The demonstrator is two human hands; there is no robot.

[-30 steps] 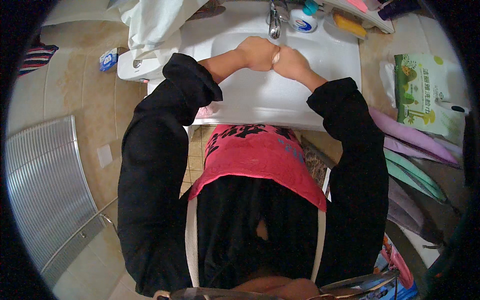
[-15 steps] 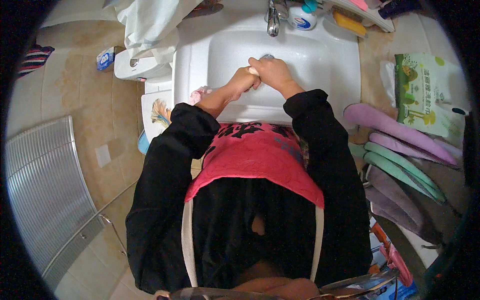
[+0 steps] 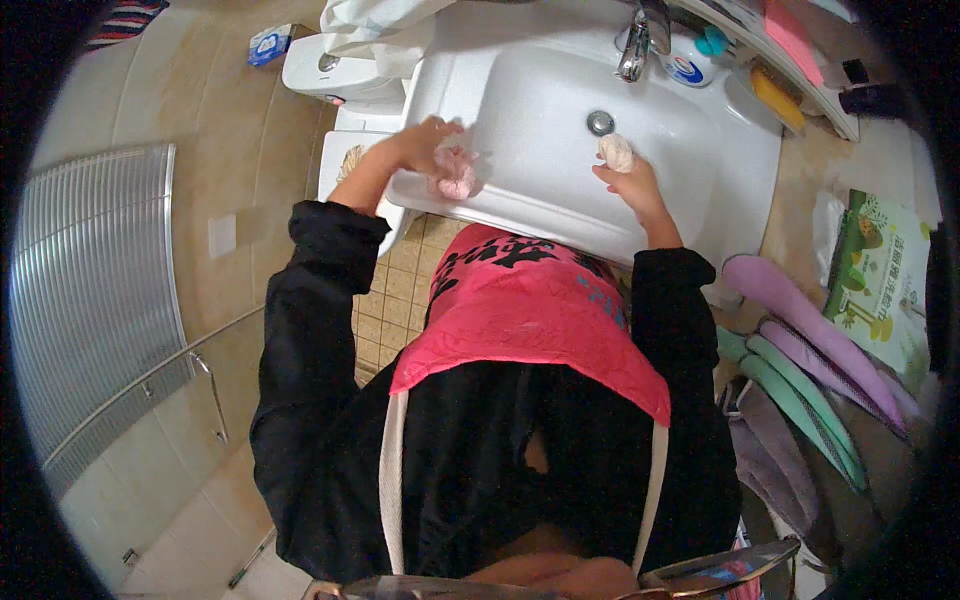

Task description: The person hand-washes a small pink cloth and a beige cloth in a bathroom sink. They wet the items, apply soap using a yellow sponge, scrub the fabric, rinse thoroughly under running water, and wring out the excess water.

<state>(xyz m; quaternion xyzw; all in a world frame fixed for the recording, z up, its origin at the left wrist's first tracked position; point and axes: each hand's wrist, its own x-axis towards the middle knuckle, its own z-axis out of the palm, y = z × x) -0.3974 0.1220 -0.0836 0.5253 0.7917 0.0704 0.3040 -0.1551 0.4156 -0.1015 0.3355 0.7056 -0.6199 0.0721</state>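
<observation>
In my right hand (image 3: 635,188) is a small, balled-up whitish cloth (image 3: 616,153), gripped over the sink basin (image 3: 540,120) close to the drain. My left hand (image 3: 420,147) is at the sink's left rim, its fingers spread around the top of a crumpled pink cloth (image 3: 456,176). That pink cloth lies on the rim and hangs slightly inward; whether the fingers touch it is unclear. Above the basin stands a chrome faucet (image 3: 633,50) with no water visibly running.
Behind the faucet's right side stands a white bottle (image 3: 688,68) with a teal top. A yellow item (image 3: 777,100) lies at the sink's right edge. On the left is a white toilet (image 3: 345,80). Purple (image 3: 800,310) and green padded things (image 3: 800,400) and a green-white package (image 3: 875,290) sit right.
My hands were together over the drain, wringing distance apart from nothing; now they have separated. The left moved to the pink cloth, the right kept the whitish cloth. The view shifted left.
</observation>
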